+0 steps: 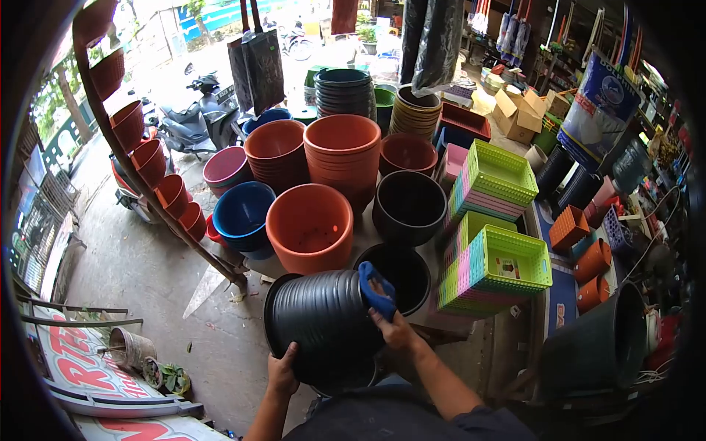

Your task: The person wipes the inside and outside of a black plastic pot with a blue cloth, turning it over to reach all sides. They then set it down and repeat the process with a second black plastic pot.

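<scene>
L hand [282,373] curled on black pot [320,316], R hand [396,331] closed w/ blue cloth [377,291] at its base, orange pot [309,229] nearby

To the left of the left hand [283,373], the grey floor [158,287] gives a broad way past the held black pot [316,312], until the slanting pole [140,176] with its small hanging pots cuts across. Straight ahead, the orange pot [309,228] and the open black pot [404,275] crowd close; only their upturned mouths let a hand reach down in. Behind them, taller pot stacks [342,151] stand nearly wall to wall. Right of the right hand [401,332], the green basket stack [507,264] blocks sideways reach, with a narrower floor strip between it and the large dark tub [596,345].
</scene>
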A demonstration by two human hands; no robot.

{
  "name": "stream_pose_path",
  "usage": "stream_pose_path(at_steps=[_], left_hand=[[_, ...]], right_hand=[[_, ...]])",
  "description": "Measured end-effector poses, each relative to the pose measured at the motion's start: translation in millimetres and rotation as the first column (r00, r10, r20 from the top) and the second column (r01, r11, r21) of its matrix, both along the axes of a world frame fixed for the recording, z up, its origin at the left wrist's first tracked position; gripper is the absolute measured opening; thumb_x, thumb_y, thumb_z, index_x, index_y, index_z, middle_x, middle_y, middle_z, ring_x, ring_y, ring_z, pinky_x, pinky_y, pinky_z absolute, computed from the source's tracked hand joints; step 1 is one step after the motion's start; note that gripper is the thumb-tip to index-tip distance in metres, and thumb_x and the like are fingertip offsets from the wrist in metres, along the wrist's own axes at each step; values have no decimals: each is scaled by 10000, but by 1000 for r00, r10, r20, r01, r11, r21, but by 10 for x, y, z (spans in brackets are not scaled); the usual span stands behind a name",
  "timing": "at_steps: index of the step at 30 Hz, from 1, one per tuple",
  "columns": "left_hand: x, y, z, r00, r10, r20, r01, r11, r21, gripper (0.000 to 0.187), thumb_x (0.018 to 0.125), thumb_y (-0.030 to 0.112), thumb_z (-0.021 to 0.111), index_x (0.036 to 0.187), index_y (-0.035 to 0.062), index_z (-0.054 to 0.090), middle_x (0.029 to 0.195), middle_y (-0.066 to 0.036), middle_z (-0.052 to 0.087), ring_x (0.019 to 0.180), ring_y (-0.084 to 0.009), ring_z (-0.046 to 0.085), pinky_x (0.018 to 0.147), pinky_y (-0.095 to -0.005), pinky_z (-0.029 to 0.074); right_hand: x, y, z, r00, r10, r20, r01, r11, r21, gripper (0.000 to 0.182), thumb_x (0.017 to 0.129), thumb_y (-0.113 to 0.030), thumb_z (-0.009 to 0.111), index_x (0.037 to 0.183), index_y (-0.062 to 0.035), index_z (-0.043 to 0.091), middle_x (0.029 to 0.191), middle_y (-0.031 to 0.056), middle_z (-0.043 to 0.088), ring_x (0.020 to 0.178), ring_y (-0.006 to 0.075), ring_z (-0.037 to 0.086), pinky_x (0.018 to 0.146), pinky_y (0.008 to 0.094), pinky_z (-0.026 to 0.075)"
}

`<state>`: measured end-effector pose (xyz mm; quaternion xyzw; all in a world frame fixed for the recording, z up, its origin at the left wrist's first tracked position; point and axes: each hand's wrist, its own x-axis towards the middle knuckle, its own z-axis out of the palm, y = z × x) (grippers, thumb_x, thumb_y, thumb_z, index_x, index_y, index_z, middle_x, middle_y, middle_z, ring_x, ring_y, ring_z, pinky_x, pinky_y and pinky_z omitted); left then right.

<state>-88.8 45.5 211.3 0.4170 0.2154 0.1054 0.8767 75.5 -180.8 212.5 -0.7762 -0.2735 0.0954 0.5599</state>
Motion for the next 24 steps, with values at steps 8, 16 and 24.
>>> stream_pose_path(at_steps=[8, 16, 24], left_hand=[[266, -169, -64, 996, 41, -77, -30, 990, 135, 372, 890, 156, 713, 1165, -61, 589, 1110, -132, 664, 971, -242, 655, 881, -361, 526], [743, -560, -105, 936, -286, -207, 341, 581, 739, 224, 896, 184, 695, 1015, -4, 665, 966, -115, 702, 842, -215, 678, 759, -330, 524], [1574, -1214, -159, 761, -536, -365, 270, -249, 930, 145, 738, 135, 667, 863, 65, 646, 884, -130, 651, 830, -335, 657, 697, -423, 533]], right_hand=[[-353, -652, 192, 883, -53, -466, 181, 955, 235, 351, 1013, -245, 516, 1252, 7, 571, 1135, 42, 614, 1073, 130, 554, 972, 285, 423], [-259, -1049, 216, 743, -274, -611, 512, 820, 255, 334, 1000, -218, 521, 1217, 30, 577, 1183, 78, 612, 1103, 167, 564, 984, 317, 433], [231, -1056, 373, 884, -127, 450, 267, 927, -263, 681, 767, -152, 675, 1410, -72, 465, 1469, 166, 439, 1405, 325, 356, 1158, 471, 217]])
